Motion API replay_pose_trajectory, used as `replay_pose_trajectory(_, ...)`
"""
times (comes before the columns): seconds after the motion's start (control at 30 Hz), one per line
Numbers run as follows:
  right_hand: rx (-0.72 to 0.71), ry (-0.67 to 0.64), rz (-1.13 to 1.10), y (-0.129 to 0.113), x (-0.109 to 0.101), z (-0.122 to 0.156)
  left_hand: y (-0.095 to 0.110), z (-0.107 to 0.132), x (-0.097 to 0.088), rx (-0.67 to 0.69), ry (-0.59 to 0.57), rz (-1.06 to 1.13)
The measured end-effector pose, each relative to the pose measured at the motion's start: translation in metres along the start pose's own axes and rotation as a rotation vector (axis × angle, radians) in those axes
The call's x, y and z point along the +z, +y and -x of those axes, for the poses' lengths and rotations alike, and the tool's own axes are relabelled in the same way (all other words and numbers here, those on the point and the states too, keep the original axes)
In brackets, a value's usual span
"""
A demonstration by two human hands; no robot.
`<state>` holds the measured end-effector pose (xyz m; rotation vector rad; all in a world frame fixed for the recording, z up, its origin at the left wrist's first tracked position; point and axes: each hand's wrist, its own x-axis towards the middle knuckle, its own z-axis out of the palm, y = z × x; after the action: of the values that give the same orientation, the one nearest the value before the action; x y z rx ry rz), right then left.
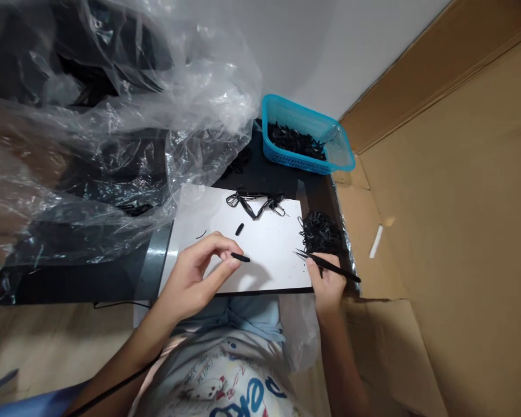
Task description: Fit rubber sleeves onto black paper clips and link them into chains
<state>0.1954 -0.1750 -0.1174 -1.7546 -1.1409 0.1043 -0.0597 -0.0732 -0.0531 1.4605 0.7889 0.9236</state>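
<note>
Between thumb and forefinger, my left hand (204, 272) pinches a short black strip (240, 257) over the white sheet (269, 272). My right hand (327, 281) is closed around black tweezers (332, 267), their thin tips pointing left above the sheet's right side. A similar short black piece (239, 229) lies on the sheet just beyond my left hand. Further back on it are tangled black loops (256, 202). A thin dark thread (201, 234) rests at the left. Beside my right hand sits a heap of black looped strips (321, 231).
A blue plastic basket (308, 162) with several black pieces inside stands at the back of the dark table (282, 174). Crumpled clear plastic (156, 116) covers the left and back. Cardboard (455, 174) rises at the right, with a small white strip (375, 241) on it.
</note>
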Motion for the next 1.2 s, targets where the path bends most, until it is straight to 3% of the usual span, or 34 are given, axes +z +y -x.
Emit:
replay_pose_trajectory(0.1, -0.021, 0.033, 0.006, -0.006, -0.002, 0.007, -0.002, -0.001, 0.002, 0.051, -0.017, 0.011)
replay_pose_trajectory(0.2, -0.09, 0.1, -0.056, -0.033, 0.0, 0.005, -0.002, -0.001, 0.005, 0.084, -0.054, 0.023)
replay_pose_trajectory(0.33, -0.269, 0.045, -0.044, -0.058, 0.008, -0.005, -0.002, 0.002, 0.009, 0.079, -0.076, 0.01)
replay_pose_trajectory(0.47, -0.226, -0.188, 0.055, -0.043, 0.01, -0.005, -0.004, 0.005, 0.008, 0.082, -0.02, -0.017)
replay_pose_trajectory(0.67, -0.158, -0.063, 0.005, -0.015, -0.001, 0.017, -0.009, 0.008, 0.008, 0.039, -0.016, -0.007)
replay_pose_trajectory(0.8, -0.099, -0.025, -0.082, -0.028, -0.004, 0.022, -0.008, 0.004, 0.015, 0.045, -0.021, -0.033)
replay_pose_trajectory(0.93, -0.187, -0.074, -0.172, -0.053, 0.0, 0.02, -0.006, -0.005, 0.028, 0.123, -0.044, -0.118)
replay_pose_trajectory(1.07, -0.263, -0.102, -0.242, -0.069, 0.003, 0.017, -0.012, -0.014, 0.038, 0.16, -0.157, -0.235)
replay_pose_trajectory(1.2, -0.285, -0.077, -0.289, -0.072, 0.001, 0.013, -0.017, -0.016, 0.043, 0.12, -0.119, -0.237)
